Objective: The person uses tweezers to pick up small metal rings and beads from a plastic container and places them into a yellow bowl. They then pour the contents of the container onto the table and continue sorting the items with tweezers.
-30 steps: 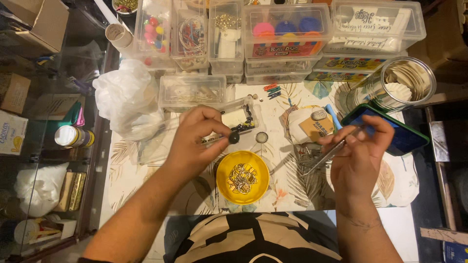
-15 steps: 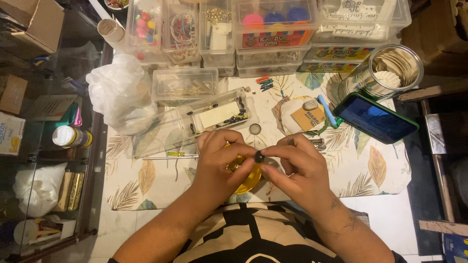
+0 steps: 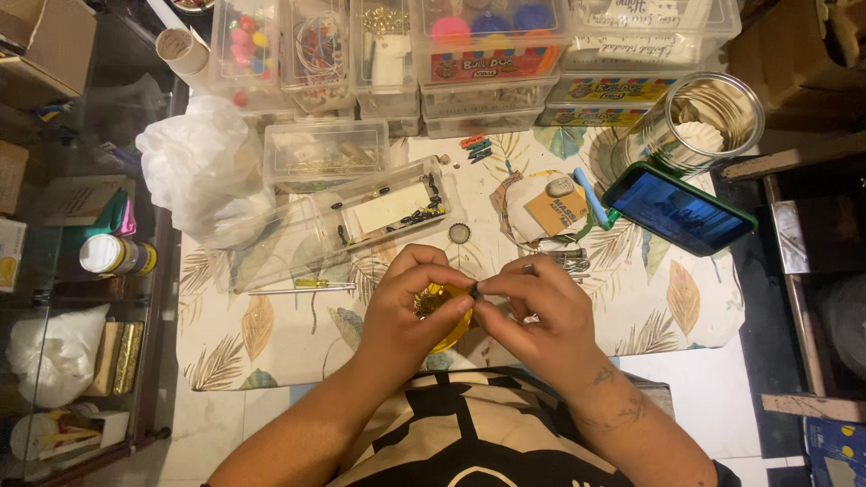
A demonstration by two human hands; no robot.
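Note:
My left hand (image 3: 410, 311) and my right hand (image 3: 537, 311) meet at the middle of the table, fingertips pinched together on a small dark bead (image 3: 474, 290). Under them lies a small yellow dish (image 3: 444, 332) of tiny metal pieces, mostly hidden by my left hand. Just beyond the right hand rest metal pliers (image 3: 568, 261). A clear plastic box (image 3: 361, 216) with dark beads lies open beyond the hands. Whether a wire runs through the bead I cannot tell.
Stacked clear storage boxes (image 3: 478, 45) of beads line the far edge. A white plastic bag (image 3: 198, 171) sits at left, a metal tin (image 3: 699, 126) and a phone (image 3: 678, 207) at right. A leaf-patterned cloth (image 3: 271, 334) covers the table. A glass shelf unit (image 3: 81, 271) stands at left.
A second ago my hands were apart, the right one by the pliers. They came together over the yellow dish and now pinch the bead, a little closer to my body.

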